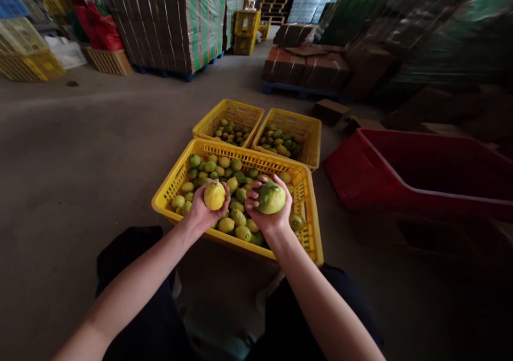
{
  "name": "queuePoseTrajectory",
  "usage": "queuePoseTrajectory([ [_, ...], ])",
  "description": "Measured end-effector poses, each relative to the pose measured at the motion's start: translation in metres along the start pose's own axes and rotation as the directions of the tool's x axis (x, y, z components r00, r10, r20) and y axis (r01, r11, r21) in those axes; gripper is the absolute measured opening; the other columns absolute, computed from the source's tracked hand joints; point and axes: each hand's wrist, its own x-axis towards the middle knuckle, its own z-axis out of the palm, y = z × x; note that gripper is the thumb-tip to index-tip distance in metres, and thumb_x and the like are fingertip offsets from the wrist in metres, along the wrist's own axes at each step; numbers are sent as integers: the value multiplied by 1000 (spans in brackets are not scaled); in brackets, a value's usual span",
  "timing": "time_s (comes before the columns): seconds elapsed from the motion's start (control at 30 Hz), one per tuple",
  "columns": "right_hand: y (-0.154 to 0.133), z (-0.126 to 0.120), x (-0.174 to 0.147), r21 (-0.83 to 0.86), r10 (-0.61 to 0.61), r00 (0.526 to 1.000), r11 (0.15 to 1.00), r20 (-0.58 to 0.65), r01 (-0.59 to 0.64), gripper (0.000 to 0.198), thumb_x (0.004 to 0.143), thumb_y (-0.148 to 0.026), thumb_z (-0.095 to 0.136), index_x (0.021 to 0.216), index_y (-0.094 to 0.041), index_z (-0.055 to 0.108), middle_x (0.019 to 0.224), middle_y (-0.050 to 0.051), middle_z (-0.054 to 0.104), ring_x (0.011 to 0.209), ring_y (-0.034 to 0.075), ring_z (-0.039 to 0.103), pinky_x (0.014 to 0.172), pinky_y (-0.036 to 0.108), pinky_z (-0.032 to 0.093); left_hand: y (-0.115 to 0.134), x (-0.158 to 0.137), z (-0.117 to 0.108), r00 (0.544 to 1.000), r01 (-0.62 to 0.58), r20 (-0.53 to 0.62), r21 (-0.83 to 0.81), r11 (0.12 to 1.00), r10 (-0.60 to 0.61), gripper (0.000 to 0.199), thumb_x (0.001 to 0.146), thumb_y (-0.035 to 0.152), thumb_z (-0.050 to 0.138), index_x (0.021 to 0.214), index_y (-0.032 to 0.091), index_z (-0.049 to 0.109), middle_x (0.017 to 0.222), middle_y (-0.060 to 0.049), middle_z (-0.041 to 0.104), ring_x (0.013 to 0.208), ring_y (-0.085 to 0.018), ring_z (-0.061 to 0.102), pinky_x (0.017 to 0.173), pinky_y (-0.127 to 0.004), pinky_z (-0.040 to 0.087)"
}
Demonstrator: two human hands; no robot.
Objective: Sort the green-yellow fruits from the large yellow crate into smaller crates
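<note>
Over a yellow plastic crate (172, 190) of lemons, both my hands are raised with a fruit in each. My left hand (202, 209) is closed around a yellow lemon (215, 196). In my right hand (267, 220) rests a larger, knobbly green lemon (271, 198), with the fingers curled about its side. Below them, loose green and yellow lemons (238, 217) cover much of the crate's bottom. A dark green lemon (296, 222) lies by the crate's right wall.
Two more yellow crates, a left one (208, 128) and a right one (315, 136), stand just beyond with lemons inside. A red tub (348, 174) is on the right. Wrapped carton stacks (156, 24) and flat brown bundles (304, 67) on pallets stand farther back.
</note>
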Motion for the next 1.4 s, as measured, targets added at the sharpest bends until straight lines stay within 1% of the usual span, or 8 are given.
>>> queuePoseTrajectory([
  [0.13, 1, -10, 2, -91, -10, 970, 995, 241, 33, 33, 84, -42, 58, 58, -21, 55, 53, -2, 56, 36, 10, 46, 30, 20, 35, 0, -3, -1, 997, 8, 76, 155, 988, -20, 26, 89, 24, 53, 65, 15, 61, 57, -2, 61, 40, -11, 54, 35, -18, 42],
  [0.37, 5, -24, 13, -205, 44, 755, 971, 655, 121, 38, 81, -45, 64, 53, -21, 56, 46, -3, 51, 29, 13, 44, 25, 23, 33, -6, 0, -7, 905, -166, 425, 421, 892, -32, 39, 83, 32, 57, 49, 14, 61, 45, -5, 58, 36, -16, 55, 35, -23, 38],
  [0.67, 9, -16, 11, -357, 119, 794, 925, 596, 129, 35, 75, -44, 68, 52, -19, 60, 45, -1, 55, 31, 17, 53, 29, 29, 44, -6, 1, -15, 788, -238, 604, 479, 845, -120, 34, 78, 32, 59, 54, 11, 70, 46, -11, 63, 40, -20, 61, 41, -25, 43],
  [0.8, 9, -15, 10, -404, 162, 811, 909, 562, 98, 34, 72, -43, 70, 50, -19, 61, 44, 0, 55, 32, 18, 53, 30, 30, 43, -5, 0, -16, 808, -234, 579, 487, 841, -110, 34, 79, 30, 58, 52, 11, 68, 46, -12, 63, 40, -21, 61, 40, -26, 44],
  [0.93, 9, -13, 8, -377, 133, 903, 926, 409, 34, 35, 75, -44, 64, 50, -21, 54, 45, 0, 54, 33, 18, 52, 29, 29, 42, -7, -4, -10, 882, -181, 466, 468, 865, -67, 41, 85, 29, 54, 50, 11, 66, 45, -11, 61, 37, -19, 59, 38, -25, 44],
  [1.03, 10, -10, 11, -225, -6, 979, 973, 204, 53, 25, 77, -41, 63, 63, -20, 60, 58, 1, 64, 45, 17, 59, 37, 26, 47, -9, -4, -3, 973, -125, 219, 248, 961, 70, 42, 94, 30, 49, 60, 13, 67, 54, -7, 66, 44, -16, 63, 41, -22, 50],
  [1.17, 12, -12, 23, -43, -140, 990, 989, 16, 140, 16, 75, -33, 71, 84, -21, 66, 77, 0, 74, 70, 16, 70, 58, 24, 57, -8, 4, 0, 997, -65, 27, -48, 997, 67, 32, 102, 31, 46, 93, 12, 70, 76, -6, 75, 64, -15, 74, 58, -22, 62],
  [1.4, 12, -12, 22, -257, -177, 935, 931, 308, 261, 38, 59, -27, 87, 88, -28, 63, 92, -2, 72, 88, 21, 70, 69, 32, 60, -5, 12, -3, 999, -21, 44, -58, 998, 24, 18, 101, 22, 52, 98, 12, 66, 80, -7, 74, 63, -13, 72, 59, -20, 62],
])
